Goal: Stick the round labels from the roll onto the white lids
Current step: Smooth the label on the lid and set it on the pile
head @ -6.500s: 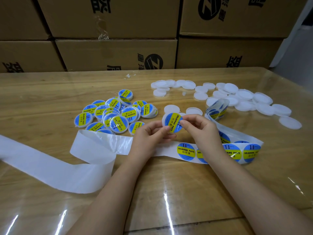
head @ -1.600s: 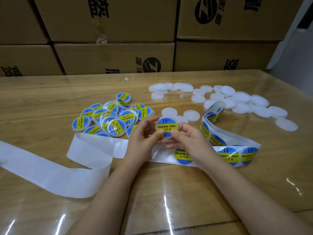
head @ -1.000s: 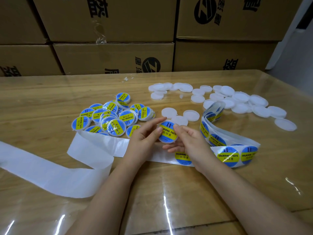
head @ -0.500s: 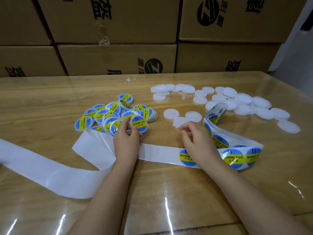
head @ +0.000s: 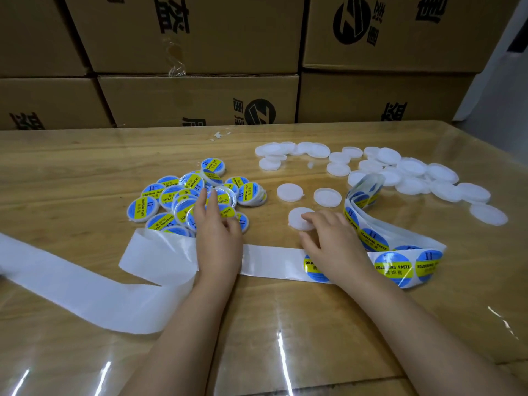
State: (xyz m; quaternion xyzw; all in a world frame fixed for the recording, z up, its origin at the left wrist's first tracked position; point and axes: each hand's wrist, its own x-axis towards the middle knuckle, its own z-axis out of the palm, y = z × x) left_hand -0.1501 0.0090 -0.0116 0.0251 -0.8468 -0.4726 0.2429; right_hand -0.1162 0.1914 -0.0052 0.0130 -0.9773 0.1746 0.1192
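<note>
Each round blue-and-yellow paper label point(head: 393, 267) on the roll reads "SOLDERING PASTE", with "II" above it and small Chinese characters below. The labelled white plastic lids point(head: 143, 208) read the same. The brown cardboard boxes point(head: 200, 101) bear big black Chinese characters and a round black logo point(head: 260, 111).
</note>
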